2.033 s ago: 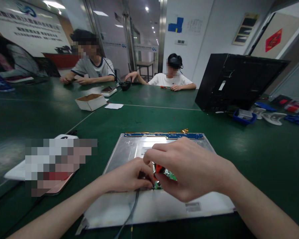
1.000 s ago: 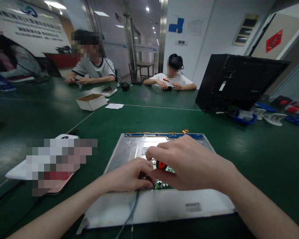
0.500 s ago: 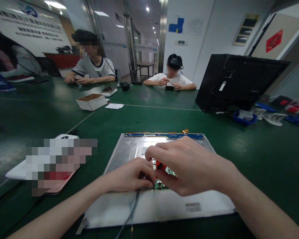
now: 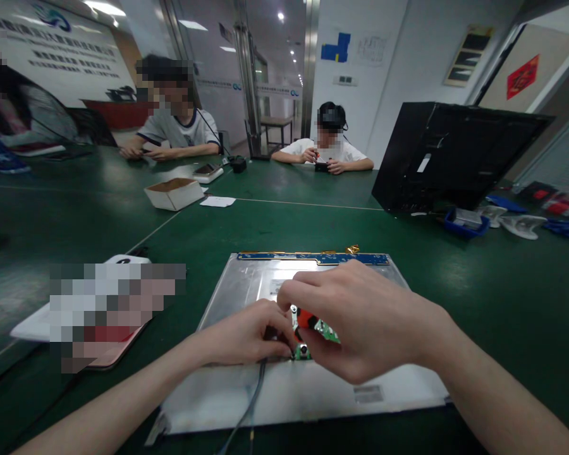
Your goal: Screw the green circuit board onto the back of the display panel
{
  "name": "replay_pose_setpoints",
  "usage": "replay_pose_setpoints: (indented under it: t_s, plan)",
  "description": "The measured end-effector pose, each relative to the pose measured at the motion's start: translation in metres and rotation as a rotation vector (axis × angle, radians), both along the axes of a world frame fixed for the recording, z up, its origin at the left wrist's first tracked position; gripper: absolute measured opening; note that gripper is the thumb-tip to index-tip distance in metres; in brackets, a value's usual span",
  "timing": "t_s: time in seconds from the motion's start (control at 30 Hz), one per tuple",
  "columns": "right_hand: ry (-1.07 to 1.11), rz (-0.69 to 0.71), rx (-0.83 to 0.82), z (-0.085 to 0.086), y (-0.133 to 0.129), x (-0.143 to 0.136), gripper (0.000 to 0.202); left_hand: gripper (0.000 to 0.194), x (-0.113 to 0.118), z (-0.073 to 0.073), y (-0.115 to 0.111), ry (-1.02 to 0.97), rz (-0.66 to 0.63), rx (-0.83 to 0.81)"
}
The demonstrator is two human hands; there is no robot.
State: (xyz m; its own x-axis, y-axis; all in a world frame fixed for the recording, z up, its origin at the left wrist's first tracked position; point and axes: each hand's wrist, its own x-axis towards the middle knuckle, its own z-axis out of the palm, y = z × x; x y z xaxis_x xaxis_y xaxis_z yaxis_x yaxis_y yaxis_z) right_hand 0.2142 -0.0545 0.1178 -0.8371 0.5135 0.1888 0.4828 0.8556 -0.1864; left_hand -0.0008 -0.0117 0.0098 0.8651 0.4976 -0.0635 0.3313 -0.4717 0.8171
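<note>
A display panel (image 4: 313, 398) with a bare metal back lies flat before me, a narrow blue circuit strip (image 4: 284, 257) along its far edge. On its middle sits a green circuit board (image 4: 304, 351), mostly covered by my hands. My right hand (image 4: 360, 316) is curled over the board, closed round an orange-and-black screwdriver (image 4: 307, 318); only part of its handle shows, and its tip is hidden. My left hand (image 4: 260, 332) rests at the board's left edge, fingertips pinched together; what they hold is hidden. A dark cable (image 4: 253, 401) runs from under that hand towards me.
Phones (image 4: 33, 325) lie to my left, partly blurred out. Beyond them stand an open white box (image 4: 174, 197) and a paper slip (image 4: 218, 201). A large black monitor (image 4: 446, 158) and a blue tray (image 4: 464, 226) are at the right. Several people sit around the green table (image 4: 275, 221).
My right hand has turned slightly on the screwdriver, and more of its orange handle shows. My left hand stays in place at the board's edge.
</note>
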Motion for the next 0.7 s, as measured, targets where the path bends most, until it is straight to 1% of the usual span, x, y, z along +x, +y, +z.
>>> replay_pose_setpoints:
  t_s: [0.13, 0.23, 0.4, 0.57, 0.7]
  plan:
    - [-0.037, -0.047, -0.010, 0.0008, 0.0024, -0.0026, 0.007, 0.005, 0.0007, 0.0004, 0.0013, -0.021, 0.002, 0.008]
    - [-0.054, -0.085, -0.017, 0.0006, 0.0047, -0.0035, 0.009, 0.004, 0.0006, -0.0015, 0.0028, -0.018, -0.001, 0.027]
    - [-0.032, -0.038, -0.028, 0.0000, 0.0033, -0.0019, 0.011, 0.007, 0.0005, -0.0036, 0.0034, 0.004, -0.028, 0.069]
    - [-0.015, -0.013, -0.032, 0.0008, 0.0006, -0.0019, 0.011, 0.009, 0.0004, 0.0000, 0.0016, -0.004, -0.017, 0.037]
    - [-0.025, -0.030, -0.037, 0.0009, 0.0028, -0.0028, 0.008, 0.007, 0.0002, -0.0001, 0.0019, -0.015, -0.012, 0.028]
